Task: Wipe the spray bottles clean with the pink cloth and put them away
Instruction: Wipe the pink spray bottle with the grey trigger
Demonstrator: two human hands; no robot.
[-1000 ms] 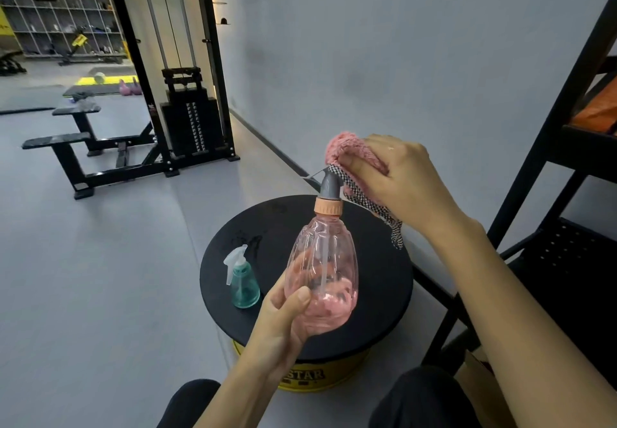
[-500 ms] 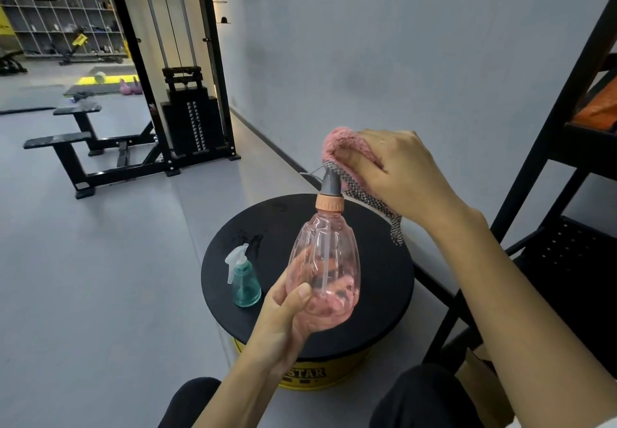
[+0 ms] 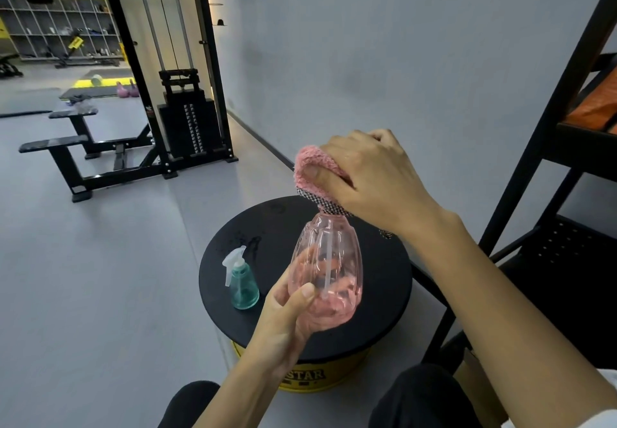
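A clear pink spray bottle point(image 3: 325, 260) is held upright above the round black stool top point(image 3: 377, 314). My left hand point(image 3: 283, 320) grips its lower body from below. My right hand point(image 3: 370, 177) grips the pink cloth point(image 3: 314, 163), which has a checked edge and is wrapped over the bottle's spray head; the head is hidden under cloth and hand. A small teal spray bottle point(image 3: 243, 282) with a white trigger stands on the left part of the stool top, apart from both hands.
The stool has a yellow base point(image 3: 310, 381) and stands beside a grey wall. A black metal shelf rack point(image 3: 574, 167) rises at the right, holding something orange. A weight machine point(image 3: 187, 123) and black benches point(image 3: 66, 147) stand on the grey floor behind. My knees are at the bottom edge.
My right hand has lowered the pink cloth over the spray head, which now hides the grey nozzle and orange collar. The pink bottle stays in my left hand.
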